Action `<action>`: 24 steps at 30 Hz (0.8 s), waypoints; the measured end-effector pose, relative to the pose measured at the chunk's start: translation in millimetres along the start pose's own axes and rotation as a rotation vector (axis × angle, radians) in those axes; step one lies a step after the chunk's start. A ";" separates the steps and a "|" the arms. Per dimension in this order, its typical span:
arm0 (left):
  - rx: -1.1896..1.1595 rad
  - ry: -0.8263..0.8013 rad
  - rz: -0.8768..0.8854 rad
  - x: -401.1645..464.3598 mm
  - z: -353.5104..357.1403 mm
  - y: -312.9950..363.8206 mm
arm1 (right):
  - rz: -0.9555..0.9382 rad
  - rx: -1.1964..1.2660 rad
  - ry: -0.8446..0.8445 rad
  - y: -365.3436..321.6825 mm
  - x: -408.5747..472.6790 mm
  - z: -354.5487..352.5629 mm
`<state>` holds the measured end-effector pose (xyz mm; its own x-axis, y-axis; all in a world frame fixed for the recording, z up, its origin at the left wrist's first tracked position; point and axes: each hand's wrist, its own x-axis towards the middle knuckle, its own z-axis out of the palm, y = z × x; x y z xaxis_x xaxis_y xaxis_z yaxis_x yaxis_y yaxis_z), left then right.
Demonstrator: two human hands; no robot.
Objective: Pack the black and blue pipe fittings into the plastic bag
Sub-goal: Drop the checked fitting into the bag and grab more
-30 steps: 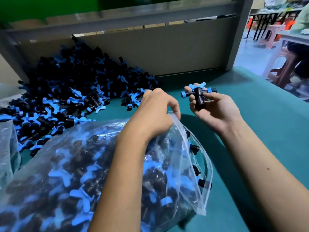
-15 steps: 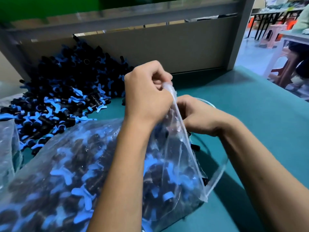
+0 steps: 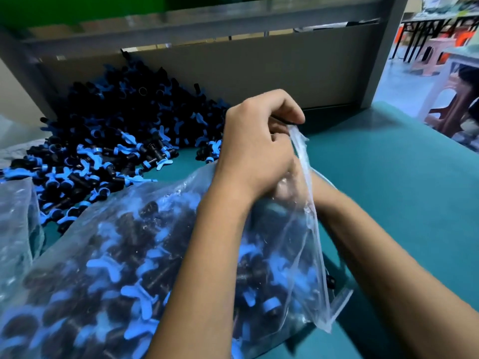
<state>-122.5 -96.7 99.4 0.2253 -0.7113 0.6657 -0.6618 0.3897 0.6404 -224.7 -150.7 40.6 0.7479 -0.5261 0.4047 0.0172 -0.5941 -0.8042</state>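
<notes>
The plastic bag (image 3: 145, 255) is seen across the lower left and centre of the frame, lying on the teal table (image 3: 388, 193) and already packed with black and blue pipe fittings (image 3: 124, 275). Its mouth is turned toward the right, with the open edge running from frame centre down to lower right.

The upper lip of the bag is pinched by the left hand (image 3: 255, 149) at frame centre, fingers curled tight around the film, and the lip is held raised above the table. The left forearm is laid diagonally over the bag from the bottom edge.

The right hand (image 3: 287, 189) is pushed inside the bag mouth, directly under the left hand. It is mostly hidden by the left hand and blurred through the plastic; whether anything is gripped cannot be told. The right forearm enters from lower right.

A loose pile of fittings (image 3: 111, 141) is heaped on the table at left-centre, against the grey back panel (image 3: 272, 71). One stray fitting (image 3: 207, 154) is seen just left of the left hand's wrist, apart from the pile.

A second clear bag (image 3: 15, 218) is partly visible at the left edge. Pink and brown stools (image 3: 445, 99) are visible on the floor at upper right, beyond the table.
</notes>
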 end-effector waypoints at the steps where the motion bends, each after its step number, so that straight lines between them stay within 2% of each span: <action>1: -0.036 0.014 -0.025 0.5 -5.3 -2.1 | -0.009 0.115 -0.018 -8.5 3.8 -9.2; 3: -0.072 0.044 -0.101 1.1 -16.0 -9.0 | 0.030 0.275 -0.042 -16.2 3.6 -32.9; 4: -0.050 0.047 -0.157 1.1 -20.7 -13.8 | 0.073 0.338 -0.001 -10.7 2.3 -44.8; 6: 0.075 -0.005 -0.307 -0.2 -29.7 -27.3 | 0.089 0.410 0.237 -0.9 0.8 -60.4; 9: 0.319 -0.249 -0.492 -6.4 -43.0 -45.2 | 0.154 0.409 0.659 8.1 10.2 -72.2; 11: 0.381 -0.445 -0.545 -9.5 -47.8 -50.6 | 0.222 0.344 0.726 15.3 26.0 -67.2; 13: 0.417 -0.550 -0.561 -11.4 -47.3 -51.2 | 0.298 0.293 0.678 24.3 46.6 -52.2; 15: 0.416 -0.580 -0.554 -11.8 -44.0 -50.7 | 0.358 0.187 0.593 35.6 70.1 -37.3; 18: 0.413 -0.572 -0.556 -11.2 -44.5 -49.7 | 0.328 -0.180 0.258 52.2 104.6 -14.9; 21: 0.427 -0.415 -0.598 -10.6 -51.2 -53.5 | 0.151 -0.534 -0.150 62.8 128.2 10.8; 24: 0.564 -0.216 -0.659 -11.4 -58.5 -61.7 | 0.002 -0.789 -0.281 74.9 146.0 30.6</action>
<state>-42.3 -78.4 74.7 0.5818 -0.8064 0.1059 -0.7119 -0.4418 0.5459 -93.8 -253.5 26.2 0.8870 -0.4181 0.1958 -0.3753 -0.9000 -0.2217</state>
